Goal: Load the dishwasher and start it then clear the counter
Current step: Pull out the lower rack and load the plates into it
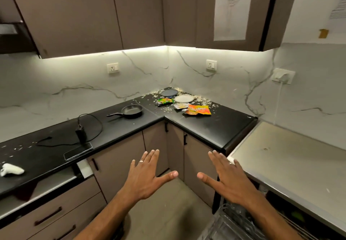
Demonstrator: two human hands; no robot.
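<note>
Kitchen corner, loading not yet begun: the dishwasher rack (241, 221) sits pulled out at lower right under the pale worktop (292, 157), its wire tines showing, and I can make out no dishes in the part visible. From my remote seat I see the dishes well apart from it, in the far corner of the black counter (215, 125): 1 dark plate (169, 92) touching or just beside 1 white plate (184, 98), with a frying pan (131, 111) to their left. Around the plates lie 2 bright snack wrappers (199, 109) and scattered crumbs (204, 100). My left hand (145, 176) and right hand (225, 179) hover over the floor, fingers spread flat, holding nothing. Nearer left, a phone (78, 151) juts slightly past the counter edge beside a charger block (81, 133) and its cable. The risks, as I judge them: crumbs carried into the rack on unscraped plates, or a sleeve-level sweep knocking the phone off.
</note>
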